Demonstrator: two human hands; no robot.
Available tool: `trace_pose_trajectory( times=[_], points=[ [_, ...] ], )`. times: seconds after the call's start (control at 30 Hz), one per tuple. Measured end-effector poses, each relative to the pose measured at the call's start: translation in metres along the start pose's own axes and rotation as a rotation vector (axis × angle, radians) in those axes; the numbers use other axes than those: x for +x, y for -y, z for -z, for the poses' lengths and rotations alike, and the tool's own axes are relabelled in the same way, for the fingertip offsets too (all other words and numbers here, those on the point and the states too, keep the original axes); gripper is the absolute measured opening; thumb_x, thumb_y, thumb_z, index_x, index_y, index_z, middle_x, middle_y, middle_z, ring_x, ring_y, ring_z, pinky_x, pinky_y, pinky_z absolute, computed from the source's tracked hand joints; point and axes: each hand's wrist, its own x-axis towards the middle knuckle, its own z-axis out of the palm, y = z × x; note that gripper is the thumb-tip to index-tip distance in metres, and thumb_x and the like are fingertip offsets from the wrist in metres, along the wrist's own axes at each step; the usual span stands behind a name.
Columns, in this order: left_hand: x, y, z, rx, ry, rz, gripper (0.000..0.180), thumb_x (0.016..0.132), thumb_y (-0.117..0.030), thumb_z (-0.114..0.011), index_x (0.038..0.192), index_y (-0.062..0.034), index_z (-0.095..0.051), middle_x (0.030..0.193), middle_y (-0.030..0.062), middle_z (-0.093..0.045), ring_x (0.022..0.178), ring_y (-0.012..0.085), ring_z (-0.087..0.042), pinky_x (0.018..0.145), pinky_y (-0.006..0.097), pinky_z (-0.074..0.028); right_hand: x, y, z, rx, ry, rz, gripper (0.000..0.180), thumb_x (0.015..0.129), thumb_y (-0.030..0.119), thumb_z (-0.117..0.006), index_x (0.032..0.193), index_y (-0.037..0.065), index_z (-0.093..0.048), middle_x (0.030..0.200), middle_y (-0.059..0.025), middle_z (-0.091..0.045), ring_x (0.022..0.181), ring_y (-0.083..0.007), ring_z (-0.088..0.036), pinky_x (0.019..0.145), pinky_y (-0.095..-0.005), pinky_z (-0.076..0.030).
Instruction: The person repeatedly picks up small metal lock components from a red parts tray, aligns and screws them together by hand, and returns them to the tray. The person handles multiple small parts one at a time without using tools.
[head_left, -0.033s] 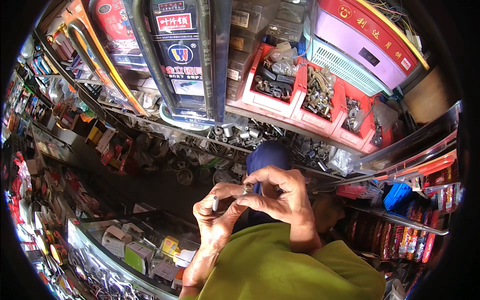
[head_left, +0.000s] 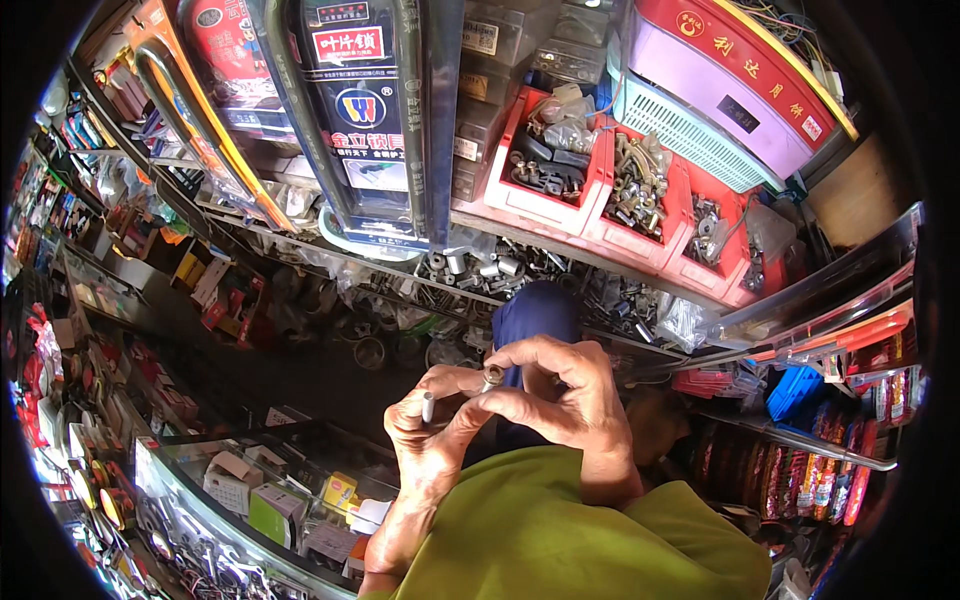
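My left hand [head_left: 432, 440] and right hand [head_left: 578, 395] meet just below the centre of the frame, their fingertips gathered around one small metal fitting [head_left: 493, 376]. My right hand grasps it, thumb below and forefinger curled over the top; the thumb and forefinger of my left hand close in on it from the left side, though I cannot tell how firmly they press. A short silver rod [head_left: 428, 406] is also gripped in my left hand, poking up between the bent fingers, a little left of the fitting and apart from it.

Below my hands, my olive-green shirt [head_left: 590, 530] fills the bottom centre, and a dark blue covered knee [head_left: 535, 308] shows just above them. Behind the knee, across the middle of the frame, loose metal parts [head_left: 508, 267] crowd a shelf. Towards the upper right stand red bins [head_left: 625, 243] filled with small hardware, and behind them a light blue basket [head_left: 680, 130] with a purple and red box [head_left: 715, 80] in it. A large packaged lock [head_left: 360, 140] stands at upper centre-left, with an orange package [head_left: 205, 125] to its left. At the lower left, a glass case [head_left: 190, 500] has a green and white box [head_left: 278, 512] in it.
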Motion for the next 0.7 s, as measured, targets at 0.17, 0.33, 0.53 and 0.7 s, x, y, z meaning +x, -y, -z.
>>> trace_pose_trajectory(
  times=[0.17, 0.33, 0.53, 0.7],
  points=[
    [0.001, -0.001, 0.002, 0.090, -0.071, -0.001, 0.016, 0.074, 0.006, -0.070, 0.089, 0.0007, -0.068, 0.081, 0.0076, -0.065, 0.070, 0.0142, -0.061, 0.067, 0.027, -0.050, -0.003, -0.006, -0.006, 0.090, -0.019, 0.039, 0.018, 0.086, 0.007, -0.067, 0.100, -0.004, -0.064, 0.079, -0.0137, -0.067, 0.063, -0.0144, -0.064, 0.053, -0.0253, -0.047],
    [0.001, -0.001, 0.001, 0.082, -0.065, 0.017, 0.017, 0.075, 0.006, -0.071, 0.090, 0.0008, -0.068, 0.083, 0.0067, -0.065, 0.075, 0.0137, -0.061, 0.071, 0.027, -0.050, -0.003, -0.001, -0.008, 0.047, -0.046, -0.030, 0.019, 0.085, 0.009, -0.069, 0.100, -0.002, -0.065, 0.070, -0.0089, -0.065, 0.054, -0.0132, -0.059, 0.047, -0.0249, -0.042],
    [0.001, 0.003, 0.002, 0.026, -0.059, 0.049, 0.018, 0.074, 0.006, -0.071, 0.091, 0.0000, -0.068, 0.086, 0.0065, -0.065, 0.079, 0.0140, -0.061, 0.075, 0.028, -0.049, 0.002, -0.015, -0.014, 0.018, -0.164, 0.088, 0.024, 0.077, 0.018, -0.079, 0.087, 0.001, -0.066, 0.050, 0.0023, -0.051, 0.041, -0.0002, -0.039, 0.038, -0.0209, -0.026],
    [-0.001, 0.005, 0.005, -0.009, -0.072, 0.055, 0.018, 0.074, 0.005, -0.072, 0.090, -0.0009, -0.068, 0.086, 0.0067, -0.065, 0.078, 0.0143, -0.061, 0.074, 0.029, -0.050, -0.002, -0.008, -0.010, 0.053, -0.017, -0.019, 0.032, 0.080, 0.016, -0.076, 0.103, -0.001, -0.063, 0.051, -0.0026, -0.049, 0.044, -0.0053, -0.039, 0.041, -0.0252, -0.030]
  ],
)
